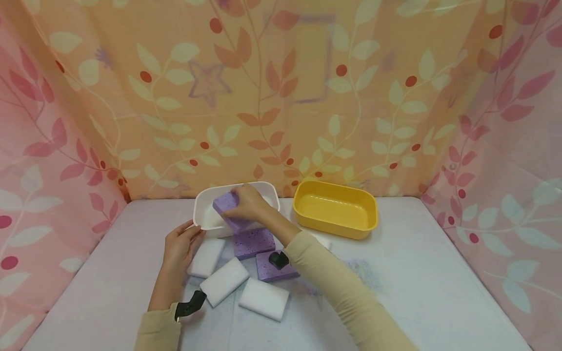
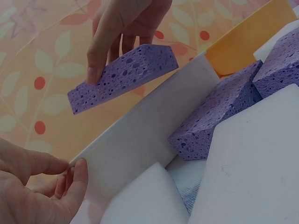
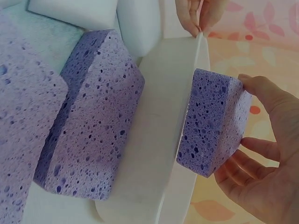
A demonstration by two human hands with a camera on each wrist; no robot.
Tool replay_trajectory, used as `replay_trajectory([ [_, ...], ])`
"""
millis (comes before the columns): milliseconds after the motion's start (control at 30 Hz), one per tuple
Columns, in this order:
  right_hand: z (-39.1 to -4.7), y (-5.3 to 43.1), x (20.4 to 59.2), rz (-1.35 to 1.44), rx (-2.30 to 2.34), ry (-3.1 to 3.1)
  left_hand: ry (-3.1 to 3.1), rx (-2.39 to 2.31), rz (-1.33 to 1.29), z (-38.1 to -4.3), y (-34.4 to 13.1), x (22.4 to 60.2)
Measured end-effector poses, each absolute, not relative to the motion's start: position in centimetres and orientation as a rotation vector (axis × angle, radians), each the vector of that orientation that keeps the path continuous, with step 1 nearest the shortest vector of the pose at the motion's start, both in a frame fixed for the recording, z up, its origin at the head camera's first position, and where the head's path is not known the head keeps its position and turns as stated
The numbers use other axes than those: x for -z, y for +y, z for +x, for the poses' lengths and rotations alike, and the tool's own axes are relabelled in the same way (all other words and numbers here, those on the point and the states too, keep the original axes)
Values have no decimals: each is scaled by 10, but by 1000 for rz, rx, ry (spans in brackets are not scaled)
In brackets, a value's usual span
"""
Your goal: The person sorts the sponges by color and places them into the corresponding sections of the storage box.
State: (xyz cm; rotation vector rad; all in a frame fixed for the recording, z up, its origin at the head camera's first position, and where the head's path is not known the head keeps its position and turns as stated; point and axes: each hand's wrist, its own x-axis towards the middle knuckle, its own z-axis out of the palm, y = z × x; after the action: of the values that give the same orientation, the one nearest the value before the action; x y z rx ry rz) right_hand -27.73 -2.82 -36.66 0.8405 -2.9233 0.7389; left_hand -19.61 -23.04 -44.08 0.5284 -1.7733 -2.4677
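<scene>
My right hand [image 1: 249, 202] grips a purple sponge [image 1: 225, 204] by its edges, thumb on one side and fingers on the other. It holds the sponge tilted over the white container [image 1: 221, 233], above the rim in the left wrist view. At the container's near left corner, my left hand [image 1: 177, 246] pinches the rim between thumb and fingers. Two more purple sponges, one [image 1: 253, 244] against the container's front wall and another [image 1: 269, 269] nearer me, lie on the table. The right forearm partly covers the nearer one.
A yellow container [image 1: 334, 230] stands to the right of the white one. White foam blocks, among them a left one [image 1: 206, 258], a middle one [image 1: 225, 282] and a front one [image 1: 264, 298], lie on the table [image 1: 421, 292]. Another white block [image 1: 323, 241] shows partly behind the right arm.
</scene>
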Motion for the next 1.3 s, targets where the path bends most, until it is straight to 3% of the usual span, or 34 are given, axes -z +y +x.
replay_trajectory([
  [1300, -294, -58, 383, 555, -984, -2859, -1751, 2475, 532, -196, -229, 439],
])
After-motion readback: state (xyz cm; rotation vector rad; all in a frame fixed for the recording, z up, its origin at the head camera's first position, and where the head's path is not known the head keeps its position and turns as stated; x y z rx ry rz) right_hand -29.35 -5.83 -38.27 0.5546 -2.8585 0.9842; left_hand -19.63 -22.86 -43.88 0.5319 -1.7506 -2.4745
